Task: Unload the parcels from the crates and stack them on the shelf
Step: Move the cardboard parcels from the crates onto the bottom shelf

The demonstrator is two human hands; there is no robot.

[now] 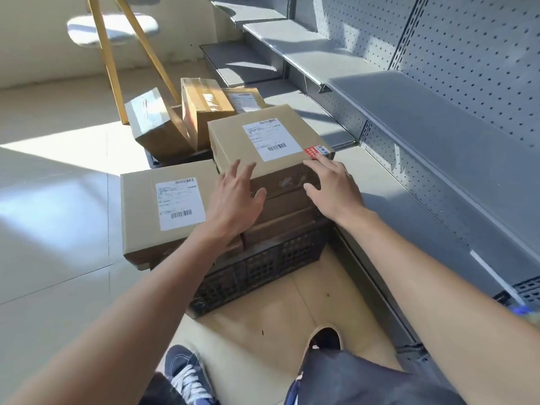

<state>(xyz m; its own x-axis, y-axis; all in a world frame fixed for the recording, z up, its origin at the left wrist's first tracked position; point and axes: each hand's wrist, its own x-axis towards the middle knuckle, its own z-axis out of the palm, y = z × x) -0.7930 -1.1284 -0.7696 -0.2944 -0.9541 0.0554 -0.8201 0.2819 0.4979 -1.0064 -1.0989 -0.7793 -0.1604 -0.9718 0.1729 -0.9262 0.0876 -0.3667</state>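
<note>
Head view looks down on a black mesh crate on the pale tiled floor, packed with brown cardboard parcels. The top parcel is a flat, rectangular box with a white shipping label bearing barcodes on its upper face and a small red sticker at its near right corner. It lies level on the pile at the crate's right side, its long axis running from lower left to upper right in the picture, roughly crosswise to the grey shelf that stands just to the right. Its shaded near side faces the person.

Both hands reach toward that near edge. The left hand has its fingers spread and fairly straight, the fingertips at the box's near left corner; whether they touch the cardboard cannot be told. The right hand is also spread, its fingertips at the top edge beside the red sticker, the thumb held out toward the shaded side.

A second labelled parcel lies flat just left of the first and lower, overhanging the crate's left rim. Farther back, a second crate holds several smaller taped parcels tilted at different angles. Yellow wooden legs stand behind them.
</note>
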